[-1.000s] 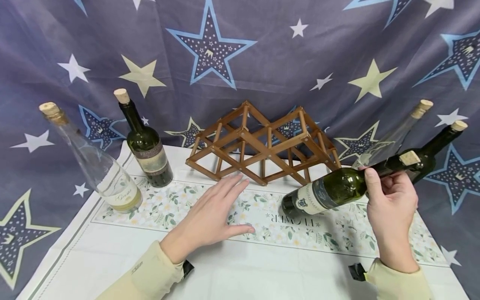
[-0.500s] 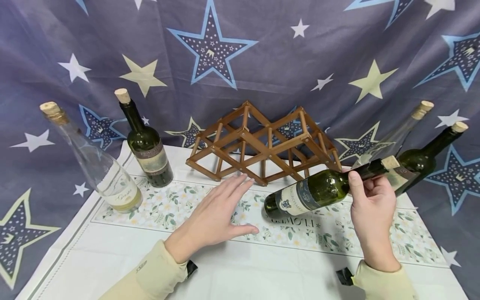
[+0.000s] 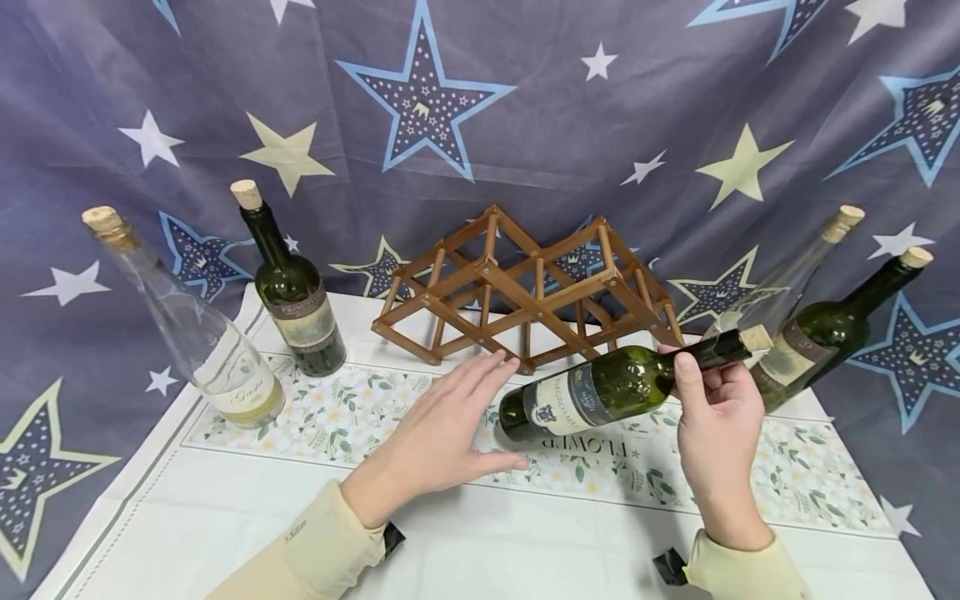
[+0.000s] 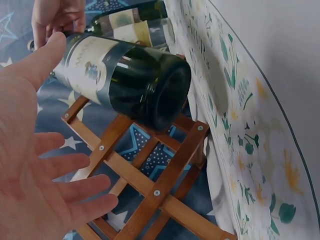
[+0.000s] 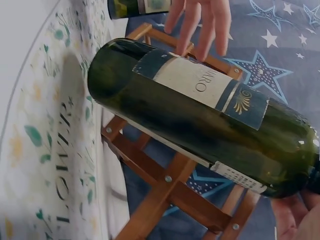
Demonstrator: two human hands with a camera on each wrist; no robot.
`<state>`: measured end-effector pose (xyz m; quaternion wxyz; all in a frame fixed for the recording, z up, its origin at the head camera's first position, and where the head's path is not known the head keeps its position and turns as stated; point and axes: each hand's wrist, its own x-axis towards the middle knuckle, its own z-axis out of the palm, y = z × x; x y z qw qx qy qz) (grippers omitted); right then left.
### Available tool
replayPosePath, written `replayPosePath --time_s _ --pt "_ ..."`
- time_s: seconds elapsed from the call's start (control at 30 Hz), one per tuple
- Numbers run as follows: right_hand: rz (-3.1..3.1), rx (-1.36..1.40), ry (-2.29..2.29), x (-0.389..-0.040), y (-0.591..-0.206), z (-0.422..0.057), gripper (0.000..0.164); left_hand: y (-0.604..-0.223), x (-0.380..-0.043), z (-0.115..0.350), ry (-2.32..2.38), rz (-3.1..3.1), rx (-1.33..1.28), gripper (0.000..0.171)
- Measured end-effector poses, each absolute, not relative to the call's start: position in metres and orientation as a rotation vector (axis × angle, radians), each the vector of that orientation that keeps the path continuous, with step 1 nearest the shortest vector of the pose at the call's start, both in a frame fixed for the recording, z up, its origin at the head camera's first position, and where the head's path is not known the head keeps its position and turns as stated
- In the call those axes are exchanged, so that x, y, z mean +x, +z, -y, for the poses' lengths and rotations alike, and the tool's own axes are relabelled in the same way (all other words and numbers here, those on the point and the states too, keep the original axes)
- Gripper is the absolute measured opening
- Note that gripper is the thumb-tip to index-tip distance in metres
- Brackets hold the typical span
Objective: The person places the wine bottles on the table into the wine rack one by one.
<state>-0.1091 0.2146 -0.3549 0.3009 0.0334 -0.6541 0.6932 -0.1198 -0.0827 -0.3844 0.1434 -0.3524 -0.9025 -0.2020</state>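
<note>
My right hand [image 3: 720, 442] grips a corked green wine bottle [image 3: 615, 387] by its neck. The bottle is tilted nearly level over the floral runner, its base toward the left and its cork toward the upper right. My left hand [image 3: 442, 429] is held with fingers extended, its fingertips near the bottle's base and holding nothing. In the left wrist view the bottle's round base [image 4: 172, 90] faces the spread left fingers. Behind both hands stands a wooden lattice wine rack [image 3: 536, 300] with no bottles in it. The right wrist view shows the bottle's label [image 5: 195, 82] up close.
A clear bottle [image 3: 202, 342] and a dark green bottle [image 3: 296, 308] stand corked at the left. Another clear bottle [image 3: 787, 275] and a green one [image 3: 828, 325] stand at the right. A star-patterned cloth [image 3: 540, 125] hangs behind the white-covered table [image 3: 525, 550].
My right hand has carried the tilted bottle leftward, and it now lies nearer level. My left hand has shifted slightly right, so the bottle's base is now near its fingers.
</note>
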Motion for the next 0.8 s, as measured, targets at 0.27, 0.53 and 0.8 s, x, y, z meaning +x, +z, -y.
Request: replayPosePath --time_s 0.27,0.53,0.8 --pt "1.669 0.110 1.922 -0.108 -0.362 -0.204 0.028 -0.386 -0.119 0.077 -0.616 2.591 -1.041 0.111" --pt "1.647 0.097 1.971 -0.106 -0.369 -0.194 0.025 -0.391 -0.119 0.074 -0.609 2.609 -1.047 0.111" --pt "1.650 0.073 2.009 -0.103 -0.375 -0.184 0.029 -0.395 -0.120 0.073 -0.603 2.614 -1.048 0.114"
